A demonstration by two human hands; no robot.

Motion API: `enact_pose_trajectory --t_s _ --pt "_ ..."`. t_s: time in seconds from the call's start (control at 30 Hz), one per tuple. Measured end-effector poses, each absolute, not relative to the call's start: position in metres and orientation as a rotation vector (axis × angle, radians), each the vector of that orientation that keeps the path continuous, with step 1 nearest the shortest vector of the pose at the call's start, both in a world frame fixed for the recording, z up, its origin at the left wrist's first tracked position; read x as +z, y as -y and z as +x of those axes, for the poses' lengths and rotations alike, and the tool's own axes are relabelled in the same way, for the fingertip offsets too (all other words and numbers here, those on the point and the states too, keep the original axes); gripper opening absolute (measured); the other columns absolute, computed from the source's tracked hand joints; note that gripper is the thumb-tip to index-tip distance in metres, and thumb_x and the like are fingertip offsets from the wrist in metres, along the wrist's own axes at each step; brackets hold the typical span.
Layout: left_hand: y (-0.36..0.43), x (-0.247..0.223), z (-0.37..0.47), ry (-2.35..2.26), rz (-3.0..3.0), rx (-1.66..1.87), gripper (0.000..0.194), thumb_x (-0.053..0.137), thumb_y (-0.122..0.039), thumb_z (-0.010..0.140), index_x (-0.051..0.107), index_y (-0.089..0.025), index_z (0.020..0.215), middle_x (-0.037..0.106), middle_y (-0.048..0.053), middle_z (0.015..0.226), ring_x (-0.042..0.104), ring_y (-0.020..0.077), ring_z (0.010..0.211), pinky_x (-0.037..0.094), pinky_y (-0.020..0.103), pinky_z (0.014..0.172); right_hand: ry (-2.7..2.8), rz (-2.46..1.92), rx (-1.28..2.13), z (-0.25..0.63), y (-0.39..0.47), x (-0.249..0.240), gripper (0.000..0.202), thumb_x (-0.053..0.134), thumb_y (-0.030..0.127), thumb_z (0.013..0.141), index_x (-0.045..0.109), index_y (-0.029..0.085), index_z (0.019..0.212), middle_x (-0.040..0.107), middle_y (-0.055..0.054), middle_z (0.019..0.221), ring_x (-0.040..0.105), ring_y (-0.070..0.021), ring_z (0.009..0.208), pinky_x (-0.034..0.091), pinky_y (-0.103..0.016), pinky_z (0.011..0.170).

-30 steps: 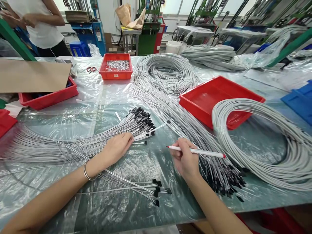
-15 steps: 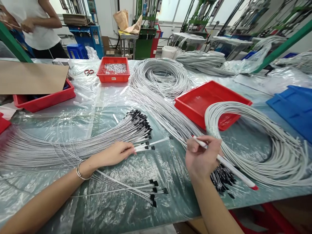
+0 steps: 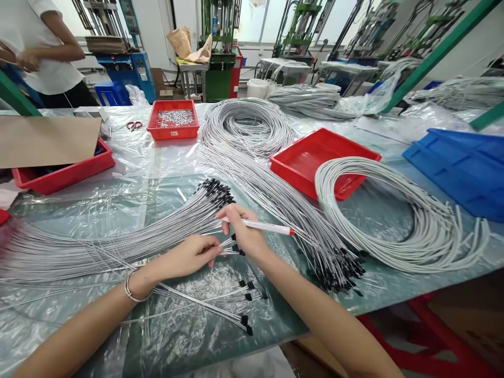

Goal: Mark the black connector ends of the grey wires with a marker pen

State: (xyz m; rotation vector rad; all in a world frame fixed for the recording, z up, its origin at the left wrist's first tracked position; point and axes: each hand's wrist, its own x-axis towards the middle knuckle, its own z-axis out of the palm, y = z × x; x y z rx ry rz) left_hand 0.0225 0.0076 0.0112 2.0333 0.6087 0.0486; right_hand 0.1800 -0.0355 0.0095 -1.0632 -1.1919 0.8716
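My left hand (image 3: 199,253) is closed on a few thin cables, whose black connectors (image 3: 236,249) stick out past the fingertips. Just right of them, my right hand (image 3: 242,228) holds a white pen with a red end (image 3: 271,227), pointing right. Behind my left hand lies a large bundle of grey cables (image 3: 157,231) with black ends bunched at the top. Several more cables with black connectors (image 3: 244,319) rest on the plastic sheet nearer me. A second bundle (image 3: 275,197) runs from a coil down to black ends at the right.
Coiled cables (image 3: 252,126) lie at the back, and a pale coil (image 3: 394,257) overlaps a red tray (image 3: 303,152). A red bin (image 3: 173,133) holds small metal parts. Blue bin (image 3: 460,168) at right; cardboard (image 3: 47,139) over a red tray at left. A person stands behind, far left.
My right hand has moved left with the pen, from the right bundle to beside the connectors at my left hand. The view has shifted slightly.
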Motion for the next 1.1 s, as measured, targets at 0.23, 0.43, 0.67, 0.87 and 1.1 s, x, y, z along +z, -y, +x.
enact_pose_trajectory --t_s 0.23,0.43,0.67,0.87,1.1 --pt "-0.008 0.005 0.024 -0.656 1.887 0.159 0.044 0.034 -0.051 0.089 0.05 -0.016 0.068 0.056 -0.002 0.059 0.033 0.0063 0.045 0.026 0.02 0.045 1.237 -1.378 0.677 0.221 0.049 0.005 0.04 0.04 0.049 0.088 0.062 0.016 0.083 0.058 0.001 0.049 0.053 -0.0129 0.046 0.043 -0.025 0.054" --pt "-0.009 -0.005 0.025 -0.696 1.817 0.166 0.042 0.038 -0.055 0.087 0.048 -0.017 0.073 0.058 -0.002 0.057 0.034 0.0071 0.044 0.024 0.02 0.044 1.55 -1.428 0.853 0.219 0.053 -0.012 0.037 0.045 0.041 0.088 0.05 0.018 0.06 0.046 0.004 0.044 0.044 -0.0106 0.043 0.034 -0.023 0.049" --pt "-0.011 -0.008 0.026 -0.695 1.833 0.172 0.047 0.038 -0.055 0.087 0.055 -0.015 0.07 0.056 -0.001 0.059 0.032 0.007 0.046 0.025 0.021 0.046 1.598 -1.359 0.952 0.219 0.056 -0.011 0.036 0.044 0.039 0.089 0.048 0.018 0.06 0.048 0.004 0.047 0.045 -0.01 0.045 0.035 -0.022 0.051" --pt "-0.012 -0.013 0.027 -0.766 1.948 0.215 0.047 0.036 -0.052 0.088 0.052 -0.015 0.064 0.047 -0.003 0.056 0.035 0.0081 0.048 0.027 0.022 0.049 1.646 -1.475 1.06 0.219 0.058 -0.012 0.035 0.053 0.042 0.083 0.045 0.018 0.059 0.049 0.005 0.044 0.046 -0.0104 0.042 0.035 -0.021 0.048" --pt "-0.018 -0.012 0.025 -0.811 2.002 0.254 0.042 0.039 -0.048 0.088 0.055 -0.015 0.067 0.051 -0.002 0.06 0.04 0.0093 0.053 0.028 0.022 0.052 1.645 -1.366 1.153 0.215 0.058 -0.012 0.033 0.05 0.039 0.085 0.052 0.017 0.061 0.051 0.004 0.044 0.044 -0.0094 0.041 0.036 -0.02 0.048"
